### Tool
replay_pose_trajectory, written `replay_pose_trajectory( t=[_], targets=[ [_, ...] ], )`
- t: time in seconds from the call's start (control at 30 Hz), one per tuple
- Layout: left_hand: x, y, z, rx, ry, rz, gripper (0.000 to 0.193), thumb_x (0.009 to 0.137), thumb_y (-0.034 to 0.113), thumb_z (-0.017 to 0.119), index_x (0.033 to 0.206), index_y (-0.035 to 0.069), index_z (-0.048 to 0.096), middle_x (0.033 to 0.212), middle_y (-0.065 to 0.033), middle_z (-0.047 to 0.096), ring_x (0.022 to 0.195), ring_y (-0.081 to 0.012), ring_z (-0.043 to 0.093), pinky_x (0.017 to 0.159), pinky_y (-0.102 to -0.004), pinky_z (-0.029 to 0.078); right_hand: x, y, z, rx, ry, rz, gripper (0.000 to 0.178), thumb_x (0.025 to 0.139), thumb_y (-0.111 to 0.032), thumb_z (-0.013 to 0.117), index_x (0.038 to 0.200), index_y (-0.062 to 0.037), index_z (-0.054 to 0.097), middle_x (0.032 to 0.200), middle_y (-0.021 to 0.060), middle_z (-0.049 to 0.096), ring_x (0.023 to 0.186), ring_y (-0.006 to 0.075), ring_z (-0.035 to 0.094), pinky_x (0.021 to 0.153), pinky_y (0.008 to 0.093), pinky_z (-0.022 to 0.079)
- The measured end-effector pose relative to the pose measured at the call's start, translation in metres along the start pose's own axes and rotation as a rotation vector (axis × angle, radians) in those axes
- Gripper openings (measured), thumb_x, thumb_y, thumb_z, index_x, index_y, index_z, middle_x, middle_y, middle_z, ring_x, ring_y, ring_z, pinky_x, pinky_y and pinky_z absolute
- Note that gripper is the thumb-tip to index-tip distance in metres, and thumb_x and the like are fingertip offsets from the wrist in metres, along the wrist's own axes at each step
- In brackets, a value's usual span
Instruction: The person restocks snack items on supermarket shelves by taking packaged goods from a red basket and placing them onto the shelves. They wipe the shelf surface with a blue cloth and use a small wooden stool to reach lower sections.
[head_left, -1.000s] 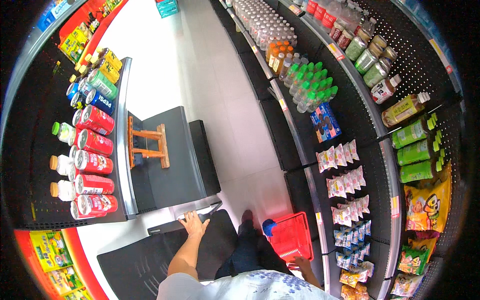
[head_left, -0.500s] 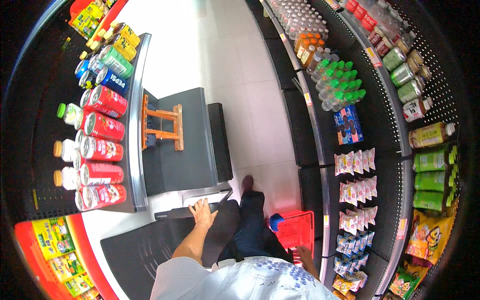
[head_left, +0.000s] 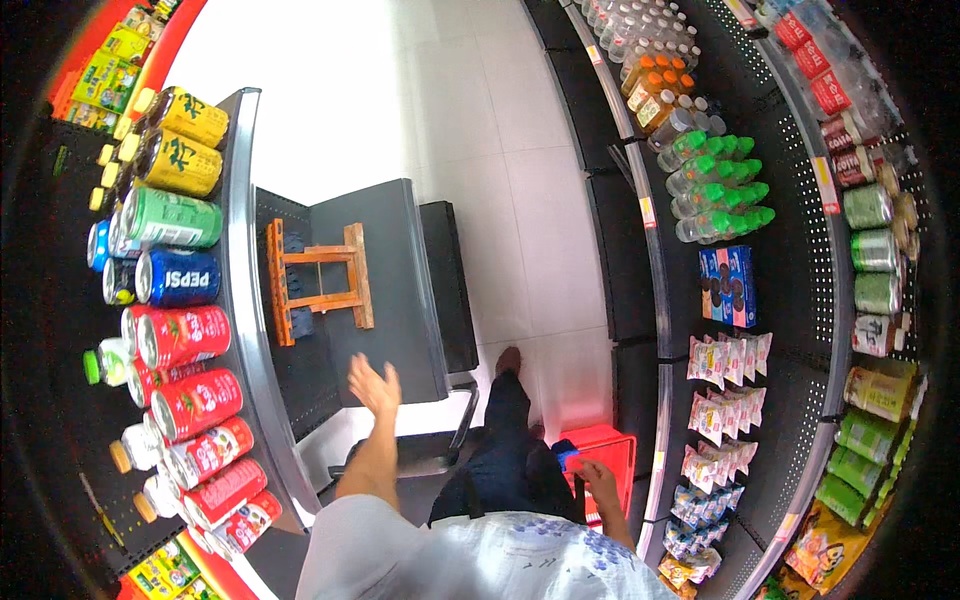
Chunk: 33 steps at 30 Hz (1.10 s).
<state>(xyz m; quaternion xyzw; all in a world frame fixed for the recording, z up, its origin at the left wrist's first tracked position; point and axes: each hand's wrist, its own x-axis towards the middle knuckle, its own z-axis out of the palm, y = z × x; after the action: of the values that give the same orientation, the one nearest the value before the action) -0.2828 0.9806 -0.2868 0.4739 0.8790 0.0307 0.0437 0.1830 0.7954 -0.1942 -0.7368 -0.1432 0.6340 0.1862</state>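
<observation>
My left hand reaches forward over the near part of a low dark grey shelf, its fingers spread and nothing in them. Beyond it on that shelf stands an orange-brown wooden rack. My right hand is low at my right side, its fingers curled around what looks like the dark handle of a red shopping basket. Part of the basket is hidden by my hand and body. Something blue shows at the basket's left edge.
At left, a shelf edge fronts red cans, a blue can and yellow-labelled bottles. On the right shelves stand green-capped bottles, a blue box and small snack packs. A black frame is near my legs.
My left hand has moved off the black frame, forward and slightly left to over the grey shelf. My right hand has risen slightly. The view has shifted, and the left cans appear nearer.
</observation>
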Motion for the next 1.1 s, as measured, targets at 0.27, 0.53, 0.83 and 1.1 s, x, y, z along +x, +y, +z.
replay_pose_trajectory(
  t=[0.27,0.53,0.83,1.1],
  targets=[
    [0.199,-0.005,-0.04,0.208,0.308,-0.291,0.069,0.088,0.038,0.063,0.146,0.009,0.04,0.152,-0.0112,0.041,0.138,-0.0294,0.039,0.111,-0.0441,0.031,0.02,-0.016,0.001,0.077,-0.006,0.079,0.04,0.1,-0.034,0.057,0.125,-0.002,0.059,0.101,0.0164,0.071,0.088,0.0237,0.072,0.072,0.0347,0.058],
    [0.243,-0.015,-0.053,0.24,0.093,-0.484,0.07,0.081,0.037,0.074,0.14,0.01,0.047,0.134,-0.0172,0.054,0.123,-0.0355,0.053,0.101,-0.0502,0.044,0.021,0.014,-0.006,0.124,-0.014,0.159,0.042,0.1,-0.035,0.057,0.125,-0.001,0.057,0.106,0.0196,0.069,0.089,0.0263,0.071,0.069,0.0367,0.061],
    [0.231,0.028,-0.056,0.186,0.13,-0.222,0.048,0.078,0.029,0.077,0.113,0.005,0.055,0.112,-0.0145,0.061,0.108,-0.0322,0.06,0.089,-0.0452,0.051,0.034,0.007,-0.001,0.037,0.021,0.099,0.039,0.099,-0.037,0.059,0.121,-0.0055,0.062,0.103,0.0093,0.073,0.09,0.0173,0.07,0.067,0.0295,0.055],
    [0.229,0.062,-0.068,0.244,-0.065,-0.188,0.045,0.076,0.024,0.078,0.111,0.003,0.058,0.11,-0.0168,0.065,0.104,-0.0345,0.064,0.088,-0.0438,0.054,0.029,0.009,-0.004,0.152,0.036,0.109,0.036,0.1,-0.033,0.057,0.12,-0.003,0.06,0.102,0.0111,0.072,0.087,0.0182,0.071,0.069,0.0311,0.058]
  ],
)
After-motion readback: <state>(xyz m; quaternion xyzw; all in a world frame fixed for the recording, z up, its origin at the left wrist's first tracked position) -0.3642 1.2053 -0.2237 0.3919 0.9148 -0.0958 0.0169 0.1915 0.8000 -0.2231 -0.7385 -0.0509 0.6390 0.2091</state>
